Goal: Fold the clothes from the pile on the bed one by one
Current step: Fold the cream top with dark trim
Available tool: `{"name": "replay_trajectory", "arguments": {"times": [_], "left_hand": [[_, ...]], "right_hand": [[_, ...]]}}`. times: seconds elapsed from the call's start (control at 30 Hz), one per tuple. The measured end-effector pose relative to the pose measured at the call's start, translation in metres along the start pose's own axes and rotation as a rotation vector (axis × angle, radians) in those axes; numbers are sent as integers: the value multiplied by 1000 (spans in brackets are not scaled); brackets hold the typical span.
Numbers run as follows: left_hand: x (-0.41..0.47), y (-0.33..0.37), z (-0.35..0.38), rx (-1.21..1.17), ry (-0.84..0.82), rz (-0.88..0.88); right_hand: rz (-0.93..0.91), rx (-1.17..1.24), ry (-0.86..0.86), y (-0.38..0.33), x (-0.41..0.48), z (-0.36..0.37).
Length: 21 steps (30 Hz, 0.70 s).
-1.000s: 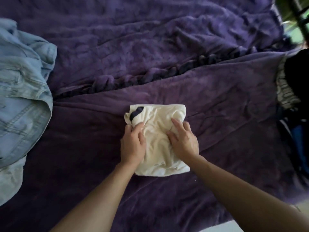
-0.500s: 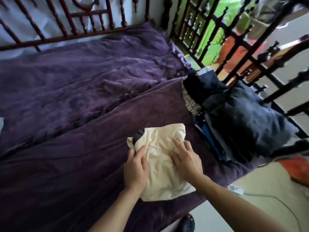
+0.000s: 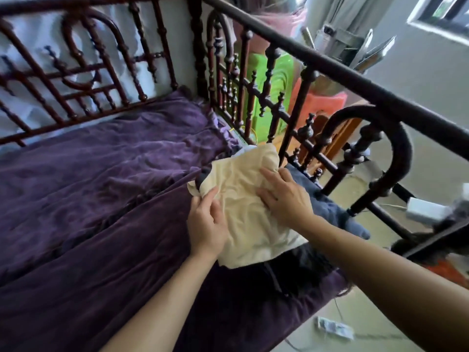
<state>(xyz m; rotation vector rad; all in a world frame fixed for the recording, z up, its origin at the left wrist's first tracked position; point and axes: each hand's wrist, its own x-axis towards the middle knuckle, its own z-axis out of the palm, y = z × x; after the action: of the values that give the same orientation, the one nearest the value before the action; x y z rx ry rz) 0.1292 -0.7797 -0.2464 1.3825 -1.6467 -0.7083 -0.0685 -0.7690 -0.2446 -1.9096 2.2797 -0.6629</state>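
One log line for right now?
left hand: grips folded cream garment edge | right hand: flat on top | garment: over dark clothes

My top (image 3: 251, 199) is plain pale cream, with a dark patch (image 3: 203, 177) at its far left corner. The blanket (image 3: 101, 199) is deep purple. On the right lie a grey-blue cloth (image 3: 330, 207) and a black one (image 3: 299, 270). The rail (image 3: 162, 54) is dark red-brown. Beyond it stand a green stool (image 3: 276, 80) and an orange stool (image 3: 327, 100).
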Motion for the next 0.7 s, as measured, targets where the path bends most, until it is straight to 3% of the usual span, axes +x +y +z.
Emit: {"name": "replay_trajectory", "arguments": {"times": [0.17, 0.37, 0.5, 0.6, 0.7], "left_hand": [[75, 12, 44, -77, 15, -47], [142, -20, 114, -70, -47, -252], [168, -64, 165, 0, -292, -351], [169, -99, 200, 302, -433, -345], [163, -134, 221, 652, -436, -110]], "right_hand": [[-56, -90, -11, 31, 97, -7], [-75, -143, -159, 75, 209, 46], [-35, -182, -313, 115, 246, 101], [45, -261, -435, 142, 247, 141], [79, -281, -475, 159, 230, 178]]}}
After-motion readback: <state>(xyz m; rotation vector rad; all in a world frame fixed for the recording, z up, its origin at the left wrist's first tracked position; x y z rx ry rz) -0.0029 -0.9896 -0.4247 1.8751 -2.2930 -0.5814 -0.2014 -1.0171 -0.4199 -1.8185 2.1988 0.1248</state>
